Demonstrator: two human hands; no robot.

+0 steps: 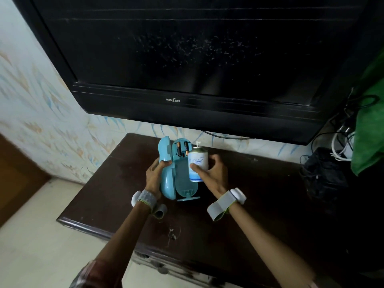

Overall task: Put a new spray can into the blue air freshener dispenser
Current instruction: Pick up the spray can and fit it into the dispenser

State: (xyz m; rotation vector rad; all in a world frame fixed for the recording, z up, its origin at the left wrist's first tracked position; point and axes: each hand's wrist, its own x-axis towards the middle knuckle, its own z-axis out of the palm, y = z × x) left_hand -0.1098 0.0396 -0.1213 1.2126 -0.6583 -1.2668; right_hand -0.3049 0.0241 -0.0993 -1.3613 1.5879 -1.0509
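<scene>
On the dark table (116, 204), the left hand (154, 175) grips the open dispenser (182, 173) by its swung-out cover (166, 169). The right hand (214, 173) wraps the can (197, 165), upright just right of the empty bay. Beyond hangs a TV (187, 59).
</scene>
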